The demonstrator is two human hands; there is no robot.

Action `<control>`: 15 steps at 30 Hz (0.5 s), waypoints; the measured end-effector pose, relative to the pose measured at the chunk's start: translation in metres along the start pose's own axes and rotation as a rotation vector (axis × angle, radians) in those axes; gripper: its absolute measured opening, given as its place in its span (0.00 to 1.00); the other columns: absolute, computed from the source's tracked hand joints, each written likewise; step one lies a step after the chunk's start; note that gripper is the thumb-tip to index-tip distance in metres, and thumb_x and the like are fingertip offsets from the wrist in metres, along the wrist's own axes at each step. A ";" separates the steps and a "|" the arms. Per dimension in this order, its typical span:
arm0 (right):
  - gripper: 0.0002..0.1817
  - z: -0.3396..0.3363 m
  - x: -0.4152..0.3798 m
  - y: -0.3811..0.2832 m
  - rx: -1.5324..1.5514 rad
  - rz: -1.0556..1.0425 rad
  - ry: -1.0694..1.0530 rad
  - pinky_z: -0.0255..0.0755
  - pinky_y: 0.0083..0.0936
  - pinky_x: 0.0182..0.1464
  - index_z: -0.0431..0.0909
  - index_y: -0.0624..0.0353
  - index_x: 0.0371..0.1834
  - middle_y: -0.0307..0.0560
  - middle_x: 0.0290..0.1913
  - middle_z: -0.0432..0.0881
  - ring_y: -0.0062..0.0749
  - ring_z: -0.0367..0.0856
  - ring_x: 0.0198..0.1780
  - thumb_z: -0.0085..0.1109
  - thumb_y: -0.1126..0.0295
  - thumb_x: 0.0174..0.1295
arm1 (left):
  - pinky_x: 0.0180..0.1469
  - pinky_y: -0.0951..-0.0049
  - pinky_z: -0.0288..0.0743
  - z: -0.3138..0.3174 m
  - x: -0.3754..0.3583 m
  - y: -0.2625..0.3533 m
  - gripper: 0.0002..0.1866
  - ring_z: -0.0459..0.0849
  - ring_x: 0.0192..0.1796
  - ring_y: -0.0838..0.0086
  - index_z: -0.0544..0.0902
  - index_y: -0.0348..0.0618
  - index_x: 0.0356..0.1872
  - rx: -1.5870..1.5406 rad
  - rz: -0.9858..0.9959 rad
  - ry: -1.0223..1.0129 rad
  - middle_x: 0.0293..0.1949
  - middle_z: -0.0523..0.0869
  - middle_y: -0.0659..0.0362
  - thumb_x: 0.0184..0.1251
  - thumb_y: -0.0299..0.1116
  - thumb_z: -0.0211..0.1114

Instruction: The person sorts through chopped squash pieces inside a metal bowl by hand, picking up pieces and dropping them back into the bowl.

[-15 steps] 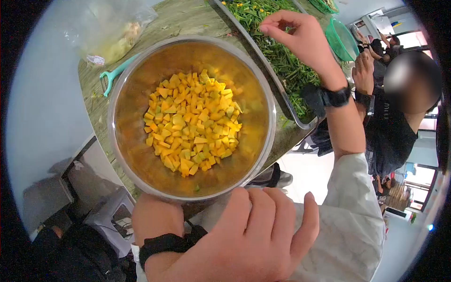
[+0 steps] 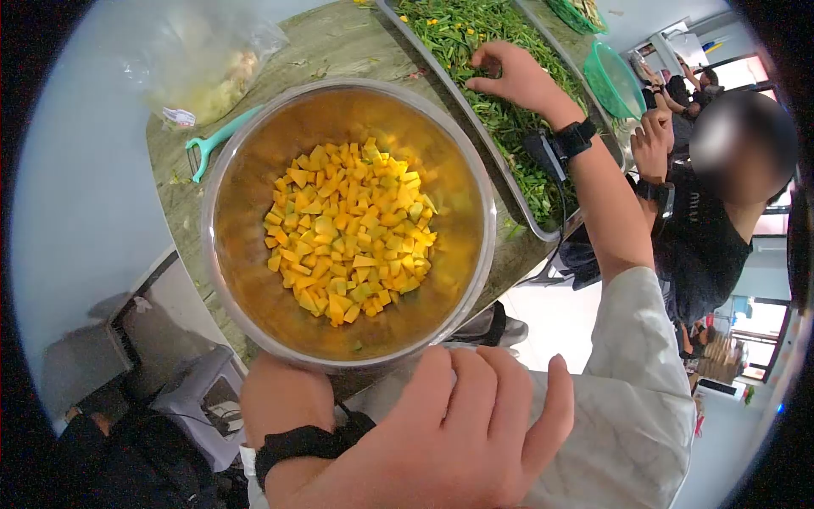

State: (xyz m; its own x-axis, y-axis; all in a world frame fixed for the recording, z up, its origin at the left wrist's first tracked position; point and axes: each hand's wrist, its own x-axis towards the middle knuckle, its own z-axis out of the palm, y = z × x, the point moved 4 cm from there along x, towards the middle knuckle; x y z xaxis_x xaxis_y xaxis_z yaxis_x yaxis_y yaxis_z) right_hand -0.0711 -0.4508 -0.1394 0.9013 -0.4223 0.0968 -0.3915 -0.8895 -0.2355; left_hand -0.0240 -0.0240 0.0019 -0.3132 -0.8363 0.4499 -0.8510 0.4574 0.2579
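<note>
A large steel bowl [image 2: 462,170] stands before me with small yellow-orange cubes [image 2: 348,237] in it; they look like diced pumpkin. My right hand [image 2: 517,81], watch on the wrist, hovers over a metal tray [image 2: 547,232] of chopped greens [image 2: 475,51]. Its thumb and forefinger curve apart, and nothing shows between them. My left hand [image 2: 441,424] fills the foreground below the bowl's near rim, back toward me. Its fingers are loosely bent and spread; the palm is hidden, and no object shows in it. A black strap lies at the wrist.
Left of the bowl lies a teal peeler [image 2: 216,140], with a clear plastic bag [image 2: 212,76] behind it. Green baskets [image 2: 612,81] stand beyond the tray. A co-worker's hand [image 2: 651,148] is at the right. A grey stool [image 2: 199,407] stands lower left.
My right hand has shifted slightly lower in the view, over the greens, and its thumb and forefinger are now farther apart. My left hand looks almost unmoved.
</note>
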 end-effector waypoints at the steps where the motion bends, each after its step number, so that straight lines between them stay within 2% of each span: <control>1: 0.20 -0.002 -0.003 -0.006 0.038 0.069 -0.095 0.81 0.36 0.58 0.84 0.58 0.55 0.48 0.53 0.85 0.39 0.85 0.54 0.77 0.60 0.66 | 0.48 0.60 0.73 0.000 0.000 -0.001 0.26 0.78 0.40 0.60 0.79 0.39 0.62 0.004 0.006 0.004 0.38 0.80 0.49 0.64 0.38 0.60; 2: 0.21 0.000 -0.010 -0.011 0.077 0.140 -0.192 0.80 0.37 0.59 0.84 0.58 0.55 0.49 0.53 0.84 0.41 0.85 0.55 0.78 0.59 0.66 | 0.48 0.60 0.73 0.001 -0.001 -0.001 0.26 0.78 0.40 0.60 0.79 0.38 0.63 0.004 0.008 0.008 0.38 0.80 0.49 0.64 0.38 0.60; 5: 0.26 -0.006 -0.041 -0.019 0.034 -0.097 -0.192 0.78 0.38 0.62 0.83 0.59 0.58 0.53 0.54 0.83 0.49 0.83 0.59 0.80 0.58 0.62 | 0.48 0.59 0.73 0.002 -0.002 -0.002 0.27 0.78 0.40 0.59 0.79 0.38 0.63 -0.008 0.002 0.007 0.38 0.80 0.48 0.64 0.38 0.60; 8: 0.32 -0.014 -0.075 -0.034 0.004 -0.048 -0.294 0.75 0.41 0.66 0.80 0.59 0.63 0.55 0.59 0.81 0.55 0.80 0.65 0.81 0.59 0.58 | 0.48 0.59 0.75 -0.005 0.001 -0.004 0.25 0.79 0.40 0.60 0.81 0.38 0.62 -0.036 -0.002 -0.078 0.38 0.82 0.48 0.66 0.38 0.60; 9: 0.39 -0.017 -0.088 -0.042 -0.057 0.009 -0.306 0.76 0.43 0.67 0.76 0.59 0.67 0.55 0.61 0.79 0.57 0.79 0.66 0.84 0.64 0.51 | 0.47 0.59 0.76 -0.008 0.003 -0.005 0.24 0.81 0.40 0.60 0.82 0.38 0.62 -0.035 0.011 -0.113 0.38 0.83 0.48 0.67 0.37 0.61; 11: 0.42 -0.023 -0.106 -0.053 -0.056 -0.001 -0.307 0.76 0.44 0.67 0.76 0.58 0.68 0.55 0.62 0.79 0.59 0.78 0.66 0.85 0.68 0.47 | 0.41 0.62 0.80 -0.010 0.011 -0.010 0.18 0.85 0.38 0.62 0.84 0.37 0.59 0.011 0.093 -0.185 0.37 0.87 0.49 0.73 0.34 0.63; 13: 0.46 -0.021 -0.118 -0.060 -0.110 0.021 -0.310 0.76 0.46 0.66 0.75 0.56 0.69 0.53 0.65 0.79 0.59 0.78 0.66 0.85 0.73 0.41 | 0.41 0.62 0.80 -0.009 0.012 -0.008 0.18 0.85 0.38 0.63 0.84 0.37 0.59 0.001 0.095 -0.193 0.37 0.87 0.49 0.73 0.34 0.63; 15: 0.42 -0.020 -0.127 -0.066 -0.078 0.020 -0.276 0.77 0.47 0.65 0.76 0.57 0.67 0.53 0.62 0.81 0.58 0.80 0.64 0.83 0.75 0.42 | 0.41 0.63 0.80 -0.008 0.012 -0.007 0.18 0.85 0.38 0.63 0.84 0.37 0.59 -0.002 0.098 -0.193 0.37 0.87 0.49 0.73 0.33 0.63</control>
State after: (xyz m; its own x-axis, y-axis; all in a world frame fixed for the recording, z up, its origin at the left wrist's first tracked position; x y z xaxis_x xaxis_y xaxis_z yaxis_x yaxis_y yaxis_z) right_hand -0.1633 -0.3425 -0.1164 0.9053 -0.3863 -0.1766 -0.4135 -0.8967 -0.1582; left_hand -0.0182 -0.0352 0.0121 -0.4696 -0.8300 0.3011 -0.8117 0.5400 0.2227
